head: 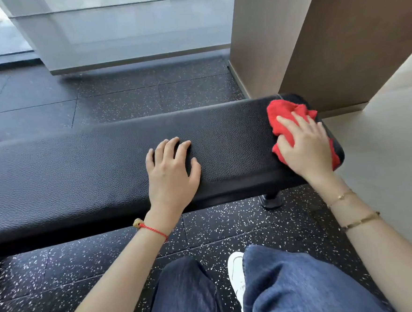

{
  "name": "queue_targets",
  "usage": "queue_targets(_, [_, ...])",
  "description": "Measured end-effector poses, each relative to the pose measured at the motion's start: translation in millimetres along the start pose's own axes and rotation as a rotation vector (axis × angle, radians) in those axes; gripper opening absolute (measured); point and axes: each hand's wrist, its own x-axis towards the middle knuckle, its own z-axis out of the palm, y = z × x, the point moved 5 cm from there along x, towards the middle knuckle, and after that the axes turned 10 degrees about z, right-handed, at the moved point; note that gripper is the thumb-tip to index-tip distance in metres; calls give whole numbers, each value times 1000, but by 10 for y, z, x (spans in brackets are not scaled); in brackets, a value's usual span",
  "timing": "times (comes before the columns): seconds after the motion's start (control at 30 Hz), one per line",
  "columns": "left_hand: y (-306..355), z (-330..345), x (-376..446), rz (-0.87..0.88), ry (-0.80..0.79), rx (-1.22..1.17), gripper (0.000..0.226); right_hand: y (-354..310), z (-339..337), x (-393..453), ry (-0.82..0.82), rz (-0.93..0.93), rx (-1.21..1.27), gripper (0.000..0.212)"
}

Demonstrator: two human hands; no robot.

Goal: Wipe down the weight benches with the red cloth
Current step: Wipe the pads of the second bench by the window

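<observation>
1. Black padded weight bench (103, 172) runs across the frame, on speckled black rubber floor (62, 275).
2. Right hand (305, 146) lies flat on the bunched red cloth (285, 116), fingers spread, pressing it onto the bench's right end.
3. Left hand (170, 169) rests palm-down mid-bench, fingers slightly bent, holding nothing.
4. Red string bracelet (154, 229) on left wrist; two thin gold bracelets (342, 198) on right forearm.
5. Bench foot (271, 200) shows under the right end.
6. Blue jeans (294, 286) and a white shoe (236, 273) at bottom.
7. Brown column (326, 37) stands behind the bench's right end.
</observation>
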Motion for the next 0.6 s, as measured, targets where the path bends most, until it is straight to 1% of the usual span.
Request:
queue_targets(0.1, [22, 1, 2, 0, -9, 21, 43, 54, 75, 410, 20, 133, -14, 50])
queue_targets(0.2, [39, -3, 3, -2, -12, 30, 43, -139, 197, 721, -47, 145, -24, 49])
queue_targets(0.3, [38, -5, 2, -10, -12, 40, 43, -504, 316, 714, -131, -10, -14, 50])
queue_targets(0.4, [35, -5, 2, -11, -4, 29, 44, -815, 349, 395, -216, -252, 13, 50])
queue_targets(0.47, [25, -10, 0, -8, 1, 17, 43, -863, 301, 120, -251, -385, 42, 51])
queue_targets(0.53, [13, -24, -4, -4, 2, -6, 41, -759, 219, -64, -242, -439, 81, 52])
queue_targets(0.6, [-6, -73, -19, 2, 18, -34, 39, -578, 161, -66, -213, -391, 88, 54])
